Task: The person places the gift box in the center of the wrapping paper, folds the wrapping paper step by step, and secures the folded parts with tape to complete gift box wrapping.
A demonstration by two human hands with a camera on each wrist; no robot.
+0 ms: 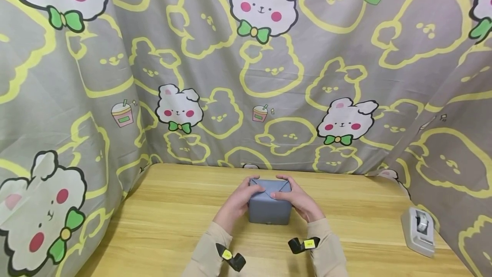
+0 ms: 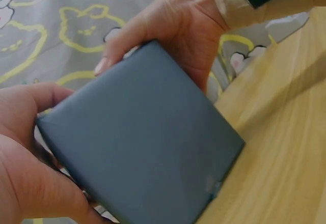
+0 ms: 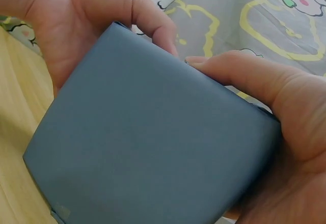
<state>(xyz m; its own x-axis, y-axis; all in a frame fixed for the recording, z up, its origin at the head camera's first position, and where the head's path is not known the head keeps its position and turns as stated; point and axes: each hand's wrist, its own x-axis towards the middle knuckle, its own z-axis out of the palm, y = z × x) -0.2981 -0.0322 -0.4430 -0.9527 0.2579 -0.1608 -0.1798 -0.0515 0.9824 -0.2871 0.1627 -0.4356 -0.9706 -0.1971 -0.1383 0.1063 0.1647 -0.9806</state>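
A box wrapped in blue-grey paper (image 1: 270,213) stands on the wooden table, its near side smooth and its top showing folded, pointed paper flaps. From the left, my left hand (image 1: 243,195) grips it with the thumb on the top and the fingers round the side. My right hand (image 1: 301,200) holds the opposite side the same way, its thumb over the top folds. In the left wrist view, the box's flat face (image 2: 147,132) fills the middle, with a small piece of clear tape near its lower edge. The fingers at the far side are partly hidden.
A grey tape dispenser (image 1: 420,232) with a roll of tape stands near the table's right edge. A patterned cloth (image 1: 219,67) hangs behind the wooden table (image 1: 173,217) and on both sides of it. Black straps with small devices sit on both wrists.
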